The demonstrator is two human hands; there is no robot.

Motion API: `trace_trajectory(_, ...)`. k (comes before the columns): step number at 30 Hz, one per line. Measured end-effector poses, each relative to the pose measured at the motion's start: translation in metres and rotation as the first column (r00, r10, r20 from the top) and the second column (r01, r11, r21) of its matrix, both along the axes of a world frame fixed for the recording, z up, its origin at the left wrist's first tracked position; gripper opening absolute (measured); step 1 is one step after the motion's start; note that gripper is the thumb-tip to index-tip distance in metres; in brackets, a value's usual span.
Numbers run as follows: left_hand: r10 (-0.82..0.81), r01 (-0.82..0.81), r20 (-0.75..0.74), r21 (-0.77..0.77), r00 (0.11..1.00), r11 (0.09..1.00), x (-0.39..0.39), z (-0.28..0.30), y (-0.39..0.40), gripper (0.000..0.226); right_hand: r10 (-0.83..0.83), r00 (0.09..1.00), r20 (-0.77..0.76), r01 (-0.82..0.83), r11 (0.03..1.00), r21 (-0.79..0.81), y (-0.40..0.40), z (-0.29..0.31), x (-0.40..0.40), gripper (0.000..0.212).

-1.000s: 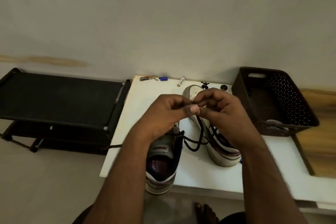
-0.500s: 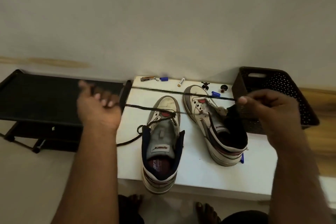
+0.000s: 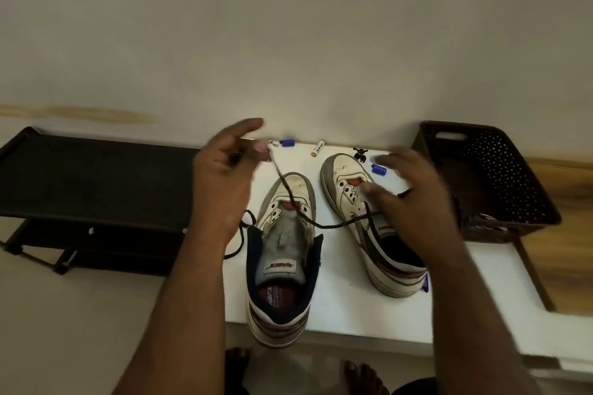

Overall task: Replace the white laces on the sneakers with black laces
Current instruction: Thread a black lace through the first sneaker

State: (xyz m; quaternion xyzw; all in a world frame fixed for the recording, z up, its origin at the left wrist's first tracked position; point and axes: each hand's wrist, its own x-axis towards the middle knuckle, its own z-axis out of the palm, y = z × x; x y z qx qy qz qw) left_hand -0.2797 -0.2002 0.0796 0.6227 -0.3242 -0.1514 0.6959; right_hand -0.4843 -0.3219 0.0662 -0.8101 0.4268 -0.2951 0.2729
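1. The white surface (image 3: 481,282) is carrying both sneakers; the left sneaker (image 3: 282,253) is getting laced.
2. My hands are closing back in after pulling wide.
3. Left hand (image 3: 224,176) is pinching the black lace (image 3: 333,225); right hand (image 3: 407,202), fingers spread, is holding nothing, so tightening seems finished.

Pretty dim, warm indoor light overall, with the wall (image 3: 288,26) rendered a muddy yellowish grey. The white counter (image 3: 481,282) is the brightest patch. Motion blur is seen on the right hand (image 3: 414,202), and the left hand (image 3: 224,176) is smeared at its fingers (image 3: 253,125). Wide-angle bending is noticed along the black rack (image 3: 90,176) at the edge. Shadows are soft.
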Motion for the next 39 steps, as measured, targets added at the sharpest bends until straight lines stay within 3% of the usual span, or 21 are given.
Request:
trace_trajectory(3,-0.281,0.281,-0.02,0.126,0.96,0.951,-0.016,0.005,-0.003,0.037,0.282,0.944,0.169,-0.319,0.91,0.264,0.039,0.001,0.046,0.069)
trace_trajectory(4,-0.327,0.327,-0.023,0.154,0.945,0.933,-0.02,0.005,-0.003,0.038,0.327,0.921,0.211,-0.381,0.871,0.311,0.047,-0.001,0.055,0.065)
trace_trajectory(7,-0.333,0.337,-0.055,0.204,0.941,0.919,-0.018,0.001,-0.004,0.037,0.243,0.897,0.37,-0.386,0.838,0.385,0.044,-0.001,0.056,0.02)
trace_trajectory(10,-0.243,0.234,-0.004,0.278,0.97,0.932,0.001,-0.003,0.004,0.024,-0.096,0.896,0.433,-0.106,0.902,0.419,0.018,0.007,0.027,0.015)
trace_trajectory(13,-0.207,0.173,0.065,0.341,0.976,0.924,0.014,-0.006,0.012,0.006,-0.513,0.694,0.505,0.319,0.848,0.423,-0.013,0.006,-0.014,0.011)
trace_trajectory(14,-0.209,0.167,0.082,0.356,0.974,0.919,0.013,-0.006,0.011,0.006,-0.549,0.692,0.47,0.419,0.834,0.359,-0.017,0.003,-0.022,0.02)
trace_trajectory(16,-0.229,0.186,0.078,0.367,0.97,0.911,0.004,-0.006,0.006,0.005,-0.434,0.861,0.267,0.432,0.899,0.069,-0.015,-0.001,-0.021,0.055)
trace_trajectory(18,-0.256,0.229,0.036,0.338,0.966,0.913,-0.007,-0.005,-0.002,0.006,-0.158,0.987,0.012,0.158,0.984,-0.079,0.001,-0.001,0.006,0.075)
trace_trajectory(20,-0.284,0.266,0.017,0.309,0.959,0.913,-0.016,-0.006,-0.008,0.006,0.113,0.988,-0.106,-0.115,0.993,-0.016,0.022,-0.002,0.037,0.059)
trace_trajectory(22,-0.319,0.298,0.023,0.302,0.947,0.905,-0.017,-0.006,-0.008,0.005,0.214,0.977,-0.011,-0.212,0.975,0.069,0.029,-0.01,0.05,0.027)
trace_trajectory(24,-0.318,0.3,0.002,0.325,0.948,0.897,-0.011,-0.008,-0.005,0.004,0.087,0.978,0.19,-0.127,0.97,0.205,0.02,-0.014,0.043,0.013)
trace_trajectory(27,-0.248,0.203,0.054,0.424,0.967,0.883,0.009,-0.013,0.004,0.002,-0.371,0.86,0.352,0.297,0.922,0.246,-0.006,-0.007,0.009,0.018)
trace_trajectory(29,-0.199,0.139,0.087,0.45,0.976,0.882,0.016,-0.016,0.007,0.003,-0.555,0.789,0.265,0.55,0.829,0.101,-0.016,-0.002,-0.011,0.028)
trace_trajectory(30,-0.196,0.135,0.092,0.451,0.976,0.882,0.015,-0.016,0.006,0.003,-0.571,0.808,0.147,0.576,0.817,0.011,-0.016,-0.002,-0.013,0.038)
trace_trajectory(32,-0.23,0.178,0.07,0.437,0.971,0.882,0.005,-0.015,-0.001,0.003,-0.413,0.903,-0.119,0.397,0.907,-0.137,-0.004,-0.003,-0.001,0.067)
trace_trajectory(34,-0.27,0.242,0.018,0.392,0.963,0.888,-0.007,-0.015,-0.008,0.004,-0.082,0.958,-0.275,0.039,0.987,-0.157,0.016,-0.002,0.026,0.078)
trace_trajectory(36,-0.3,0.273,0.011,0.384,0.954,0.882,-0.013,-0.015,-0.011,0.007,0.172,0.942,-0.288,-0.191,0.981,-0.04,0.031,-0.004,0.049,0.057)
trace_trajectory(39,-0.344,0.313,0.002,0.412,0.939,0.856,-0.005,-0.015,-0.008,0.002,0.13,0.977,-0.168,-0.124,0.991,0.046,0.025,-0.014,0.051,0.017)
